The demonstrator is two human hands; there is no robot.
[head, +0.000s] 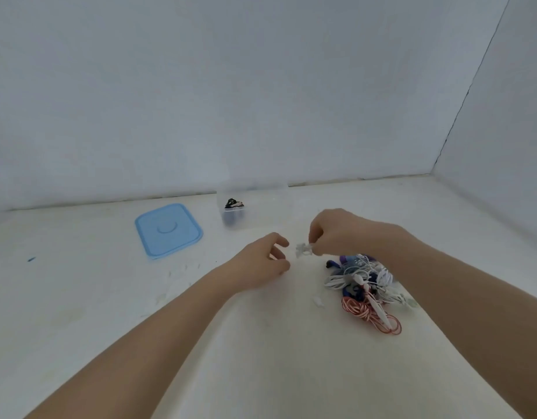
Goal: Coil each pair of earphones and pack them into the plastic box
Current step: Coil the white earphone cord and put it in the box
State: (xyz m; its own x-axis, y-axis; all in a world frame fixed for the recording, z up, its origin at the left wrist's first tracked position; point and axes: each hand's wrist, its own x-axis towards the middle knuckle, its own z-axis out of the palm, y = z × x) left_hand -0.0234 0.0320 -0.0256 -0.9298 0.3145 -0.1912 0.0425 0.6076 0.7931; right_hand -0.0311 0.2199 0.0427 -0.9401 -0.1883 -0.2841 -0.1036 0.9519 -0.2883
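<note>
Right hand (336, 234) pinching a small white earphone bundle (303, 250), left hand (261, 264) loosely curled and empty just beside it; plastic box (235, 213) lies farther ahead, slightly leftward, nearer the left.

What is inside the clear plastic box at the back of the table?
Inside the plastic box lies one dark coiled pair of earphones, at its left side. The rest of the box looks empty, though its clear walls are faint and blurred. The blue lid lies apart, left.
</note>
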